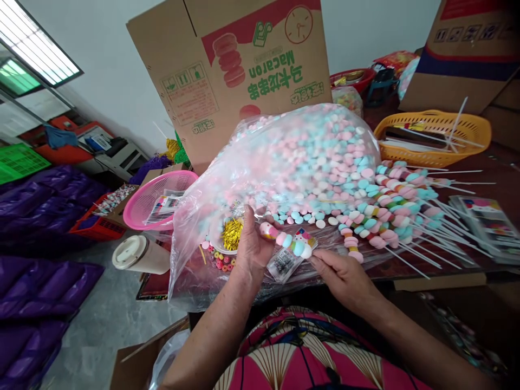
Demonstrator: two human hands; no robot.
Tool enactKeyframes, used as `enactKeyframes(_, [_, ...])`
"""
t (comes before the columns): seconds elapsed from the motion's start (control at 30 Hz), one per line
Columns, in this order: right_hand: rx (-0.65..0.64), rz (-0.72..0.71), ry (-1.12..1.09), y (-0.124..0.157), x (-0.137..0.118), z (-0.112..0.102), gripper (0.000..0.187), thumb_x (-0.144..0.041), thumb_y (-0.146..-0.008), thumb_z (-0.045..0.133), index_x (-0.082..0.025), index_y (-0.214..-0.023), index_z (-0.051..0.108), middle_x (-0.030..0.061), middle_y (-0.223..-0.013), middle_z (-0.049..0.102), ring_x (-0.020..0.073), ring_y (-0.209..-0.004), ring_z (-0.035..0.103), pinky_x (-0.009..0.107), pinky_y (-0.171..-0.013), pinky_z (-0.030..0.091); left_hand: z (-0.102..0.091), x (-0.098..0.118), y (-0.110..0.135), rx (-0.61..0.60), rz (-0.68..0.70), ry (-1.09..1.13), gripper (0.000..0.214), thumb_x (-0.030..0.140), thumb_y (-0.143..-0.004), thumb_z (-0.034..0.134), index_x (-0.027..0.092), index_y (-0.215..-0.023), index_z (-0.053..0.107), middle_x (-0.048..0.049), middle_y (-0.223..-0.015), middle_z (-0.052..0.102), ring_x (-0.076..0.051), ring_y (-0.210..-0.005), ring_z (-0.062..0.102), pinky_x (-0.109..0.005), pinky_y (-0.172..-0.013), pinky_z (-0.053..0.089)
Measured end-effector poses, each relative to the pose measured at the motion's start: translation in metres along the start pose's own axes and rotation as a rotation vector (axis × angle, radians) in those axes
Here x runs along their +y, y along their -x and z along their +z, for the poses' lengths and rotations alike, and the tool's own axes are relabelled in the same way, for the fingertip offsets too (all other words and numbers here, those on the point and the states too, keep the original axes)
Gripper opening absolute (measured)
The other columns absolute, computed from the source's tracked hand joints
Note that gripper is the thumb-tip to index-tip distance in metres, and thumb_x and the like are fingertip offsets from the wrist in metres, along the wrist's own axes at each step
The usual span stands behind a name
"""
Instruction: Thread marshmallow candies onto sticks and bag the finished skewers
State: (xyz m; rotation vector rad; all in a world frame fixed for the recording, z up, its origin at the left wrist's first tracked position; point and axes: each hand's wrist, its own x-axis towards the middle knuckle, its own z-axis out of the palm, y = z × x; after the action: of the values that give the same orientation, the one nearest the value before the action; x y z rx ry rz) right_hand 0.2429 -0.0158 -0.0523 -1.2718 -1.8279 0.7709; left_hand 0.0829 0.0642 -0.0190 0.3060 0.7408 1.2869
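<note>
A candy skewer (287, 241) with pink, blue and white pieces is held between my two hands, over the front of the table. My left hand (255, 241) is closed round its left end, thumb pointing up. At the other end, beside the white piece, my right hand (343, 271) pinches the skewer; the stick itself is hidden by the fingers. Beneath the skewer lies a printed clear packet (282, 265). Gold twist ties (233, 234) sit in a white bowl beside my left hand, with ring-shaped candies (221, 259) next to the bowl.
A large clear bag (284, 157) of pastel candies covers the middle of the table. Finished skewers (390, 211) are piled at right, near printed packets (485, 222) and a yellow basket (439, 157). At left are a pink basket (136, 203) and a lidded cup (140, 254). A carton (170, 54) stands behind.
</note>
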Motion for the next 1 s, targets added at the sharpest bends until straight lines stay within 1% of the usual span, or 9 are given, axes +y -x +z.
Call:
enactKeyframes(0.1, [-0.19, 0.187, -0.255, -0.003, -0.006, -0.01, 0.037, -0.04, -0.09, 0.041, -0.019, -0.06, 0.049, -0.004, -0.05, 0.044, 0.0104, -0.049, 0.041, 0.022, -0.046, 0.032, -0.004, 0.011, -0.002, -0.094, 0.042, -0.052, 0.04, 0.043, -0.065, 0.074, 0.019, -0.093, 0.059, 0.001, -0.07, 0.063, -0.015, -0.068, 0.063, -0.033, -0.073, 0.05])
enactKeyframes(0.2, [-0.189, 0.218, -0.281, -0.003, -0.005, -0.009, 0.038, -0.041, -0.089, 0.042, -0.019, -0.058, 0.047, -0.0049, -0.047, 0.039, 0.0098, -0.045, 0.037, 0.022, -0.043, 0.029, -0.001, 0.013, -0.003, -0.095, 0.065, -0.07, 0.027, 0.039, -0.071, 0.07, 0.02, -0.087, 0.059, 0.0073, -0.054, 0.051, -0.01, -0.056, 0.056, -0.033, -0.076, 0.051])
enactKeyframes(0.27, [-0.051, 0.109, -0.081, -0.001, 0.0, -0.005, 0.035, -0.036, -0.09, 0.04, -0.018, -0.065, 0.056, -0.0015, -0.053, 0.051, 0.0121, -0.051, 0.046, 0.023, -0.049, 0.034, 0.002, 0.011, -0.005, -0.002, 0.038, -0.047, 0.024, 0.041, -0.077, 0.065, 0.019, -0.079, 0.057, 0.0087, -0.046, 0.042, -0.008, -0.047, 0.05, -0.033, -0.074, 0.052])
enactKeyframes(0.37, [0.178, -0.102, 0.356, 0.003, 0.008, 0.003, 0.03, -0.025, -0.09, 0.039, -0.015, -0.084, 0.067, 0.0057, -0.064, 0.064, 0.0162, -0.06, 0.055, 0.026, -0.057, 0.037, 0.005, 0.005, -0.009, 0.188, 0.001, 0.03, 0.032, 0.048, -0.079, 0.06, 0.018, -0.074, 0.051, 0.0079, -0.046, 0.043, -0.007, -0.041, 0.046, -0.033, -0.068, 0.052])
enactKeyframes(0.5, [0.23, -0.245, 0.576, 0.004, 0.011, 0.014, 0.029, -0.017, -0.089, 0.04, -0.012, -0.095, 0.068, 0.0092, -0.065, 0.067, 0.0174, -0.059, 0.058, 0.028, -0.057, 0.037, 0.006, -0.009, -0.011, 0.285, 0.026, 0.044, 0.042, 0.059, -0.077, 0.056, 0.018, -0.076, 0.048, 0.0079, -0.045, 0.042, -0.008, -0.039, 0.045, -0.03, -0.061, 0.052])
enactKeyframes(0.67, [0.086, -0.081, 0.252, -0.001, 0.007, 0.022, 0.031, -0.024, -0.091, 0.036, -0.015, -0.081, 0.065, 0.007, -0.068, 0.066, 0.0167, -0.063, 0.058, 0.026, -0.058, 0.04, 0.004, -0.026, -0.001, 0.162, -0.019, 0.019, 0.048, 0.065, -0.074, 0.054, 0.017, -0.078, 0.05, 0.008, -0.045, 0.041, -0.009, -0.041, 0.047, -0.029, -0.061, 0.051])
enactKeyframes(0.77, [0.025, 0.097, -0.017, -0.003, 0.007, 0.017, 0.033, -0.033, -0.09, 0.039, -0.018, -0.068, 0.058, 0.001, -0.06, 0.058, 0.0137, -0.058, 0.051, 0.024, -0.054, 0.037, -0.001, -0.022, 0.001, 0.087, -0.12, -0.055, 0.052, 0.066, -0.07, 0.056, 0.016, -0.085, 0.054, -0.0001, -0.059, 0.058, -0.015, -0.053, 0.058, -0.033, -0.062, 0.051])
enactKeyframes(0.87, [-0.043, 0.254, -0.24, -0.006, 0.005, 0.015, 0.036, -0.041, -0.087, 0.043, -0.019, -0.06, 0.051, -0.0041, -0.05, 0.044, 0.011, -0.05, 0.04, 0.023, -0.047, 0.031, -0.005, -0.018, 0.0, 0.042, -0.123, -0.06, 0.045, 0.056, -0.067, 0.069, 0.018, -0.086, 0.055, -0.0046, -0.075, 0.066, -0.02, -0.07, 0.065, -0.036, -0.07, 0.051])
enactKeyframes(1.0, [-0.089, 0.361, -0.403, -0.013, 0.002, 0.027, 0.039, -0.044, -0.082, 0.045, -0.021, -0.052, 0.038, -0.0058, -0.042, 0.036, 0.0093, -0.042, 0.031, 0.024, -0.042, 0.024, -0.002, -0.033, 0.003, -0.027, -0.062, -0.11, 0.033, 0.043, -0.067, 0.074, 0.017, -0.08, 0.059, 0.0076, -0.044, 0.049, -0.01, -0.045, 0.053, -0.033, -0.073, 0.051])
